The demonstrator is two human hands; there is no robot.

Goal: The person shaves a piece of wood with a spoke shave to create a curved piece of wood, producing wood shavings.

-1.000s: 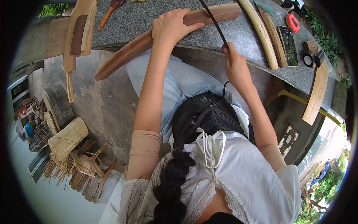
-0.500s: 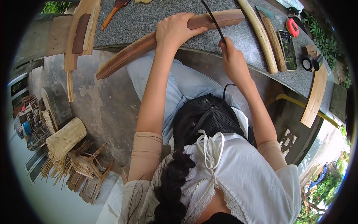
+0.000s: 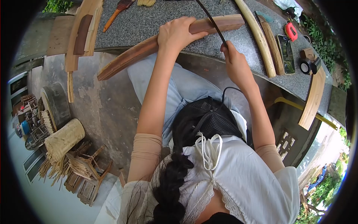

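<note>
A long reddish-brown piece of wood (image 3: pixel 140 52) lies slanted across the near edge of the stone-topped table, its left end sticking out past the edge over my lap. My left hand (image 3: pixel 178 33) is wrapped over its middle, thumb pointing right along the near side. In my right hand (image 3: pixel 236 61), fingers closed, is the near end of a long thin black tool (image 3: pixel 213 22), seen edge-on. This tool crosses over the wood to the right of my left hand; its far end is cut off by the top of the view.
Pale wooden poles (image 3: pixel 257 39), a phone (image 3: pixel 286 54), a red tape measure (image 3: pixel 291 31) and a black tape roll (image 3: pixel 305 67) lie at the right. A brush (image 3: pixel 116 14) is at the upper left, near stacked boards (image 3: pixel 76 41). A yellow-handled tool (image 3: pixel 289 101) juts out below the table.
The whole view has shifted slightly, with the table a little lower in it. Both hands keep their grips, and the wood keeps its slant across the table edge.
</note>
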